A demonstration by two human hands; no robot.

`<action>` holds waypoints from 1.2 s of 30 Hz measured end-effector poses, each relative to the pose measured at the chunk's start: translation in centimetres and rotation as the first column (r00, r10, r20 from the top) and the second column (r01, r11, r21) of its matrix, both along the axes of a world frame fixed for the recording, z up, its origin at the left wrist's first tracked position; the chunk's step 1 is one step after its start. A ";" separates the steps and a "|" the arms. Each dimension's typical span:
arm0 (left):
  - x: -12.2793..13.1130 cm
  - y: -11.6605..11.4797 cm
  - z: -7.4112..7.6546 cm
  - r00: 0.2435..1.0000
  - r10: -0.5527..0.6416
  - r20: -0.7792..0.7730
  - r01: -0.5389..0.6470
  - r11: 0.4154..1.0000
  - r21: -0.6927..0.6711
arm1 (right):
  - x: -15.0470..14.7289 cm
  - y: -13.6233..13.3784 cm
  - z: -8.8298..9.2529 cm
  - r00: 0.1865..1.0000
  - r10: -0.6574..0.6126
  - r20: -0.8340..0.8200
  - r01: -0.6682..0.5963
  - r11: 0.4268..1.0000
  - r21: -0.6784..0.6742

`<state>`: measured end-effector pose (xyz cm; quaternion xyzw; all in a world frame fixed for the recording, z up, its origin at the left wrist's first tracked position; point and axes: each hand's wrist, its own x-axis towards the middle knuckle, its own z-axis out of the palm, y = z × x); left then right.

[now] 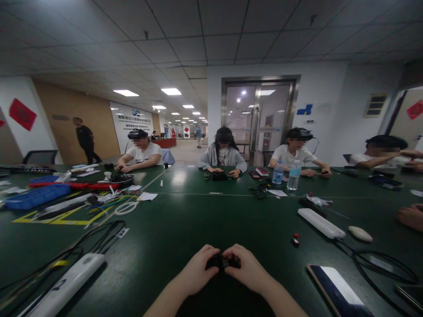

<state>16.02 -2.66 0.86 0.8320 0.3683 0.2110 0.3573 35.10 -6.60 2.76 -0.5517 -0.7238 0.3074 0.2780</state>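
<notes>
Both of my hands meet at the near middle of the dark green table point(185, 224). Between them is a small black object point(216, 261), dark and partly covered by fingers, so its kind cannot be made out. My left hand point(197, 268) grips its left side with thumb and fingers. On the other side, my right hand point(246, 266) has its fingers curled round the right part. Whether the object is one piece or two parts touching is unclear.
A white power strip point(71, 281) with cables lies at left, another power strip point(320, 223) at right. Near my right arm are a phone point(337, 290), a computer mouse point(360, 234) and a small red-and-black item point(295, 240). Blue trays point(38, 197), water bottles point(293, 175) and seated people are farther off.
</notes>
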 end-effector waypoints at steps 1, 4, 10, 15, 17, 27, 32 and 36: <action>0.0 0.0 -0.1 1.000 0.002 0.003 -0.002 1.000 -0.001 | 0.0 0.0 0.1 1.000 0.011 0.007 -0.011 1.000 -0.002; 0.0 0.0 -0.3 1.000 0.020 0.021 -0.020 1.000 0.002 | 0.0 -0.1 0.2 0.999 0.045 0.025 -0.044 0.999 -0.008; 0.2 -0.2 -0.2 0.999 -0.001 0.045 0.000 1.000 0.015 | -0.2 0.0 0.0 0.997 0.071 0.039 -0.071 0.997 -0.007; 0.2 -0.2 0.0 1.000 -0.007 0.012 0.007 1.000 0.005 | -0.3 -0.2 0.0 0.998 0.063 0.031 -0.063 0.998 -0.010; 0.2 -0.2 0.1 1.000 -0.006 0.006 0.006 1.000 0.020 | -0.4 -0.2 0.1 0.997 0.064 0.048 -0.064 0.998 -0.007; 0.3 -0.2 0.7 1.000 -0.016 0.006 0.015 0.999 0.038 | -1.0 -0.4 0.1 0.996 0.030 0.086 -0.035 0.998 0.056; 0.2 -0.1 1.1 0.999 -0.032 -0.027 0.032 0.999 0.016 | -0.9 -0.3 0.5 1.000 0.007 0.026 -0.007 1.000 0.002; 0.2 -0.1 1.2 1.000 -0.022 -0.013 0.022 1.000 -0.003 | -0.2 0.0 0.6 0.987 -0.090 -0.134 0.088 0.996 -0.024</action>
